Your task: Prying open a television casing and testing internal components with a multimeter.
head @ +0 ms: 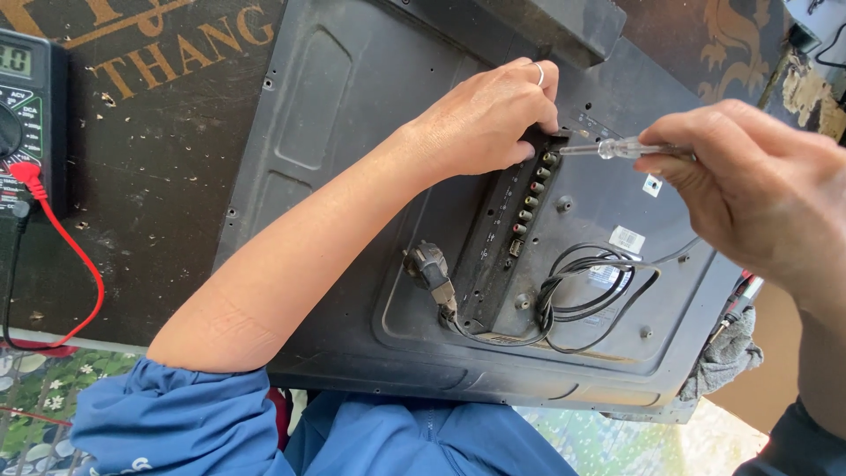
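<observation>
The left hand point(489, 115) lay curled over the top end of the connector panel point(515, 225), its fingertips pressed against the panel's upper edge, a ring on one finger; it gripped nothing loose. The right hand point(758, 189) was closed around a clear-handled screwdriver point(621, 148), held nearly level, with its metal tip reaching the top of the connector panel just beside the left hand's fingers.

The connector panel ran as a dark slanted strip down the middle of the television back cover point(335, 132), lined with a row of round coloured sockets. The dark grey back cover lay flat, rear side up, on the dark work surface point(167, 176), filling most of the view. A black power cable point(590, 291) lay coiled on the cover just right of the panel, and its plug point(429, 266) rested to the panel's left.

At the far left edge sat a multimeter point(26, 115), with a red test lead point(75, 256) looping down from it across the work surface. A grey rag point(727, 353) hung near the cover's lower right corner. Blue sleeves point(194, 423) showed at the bottom.
</observation>
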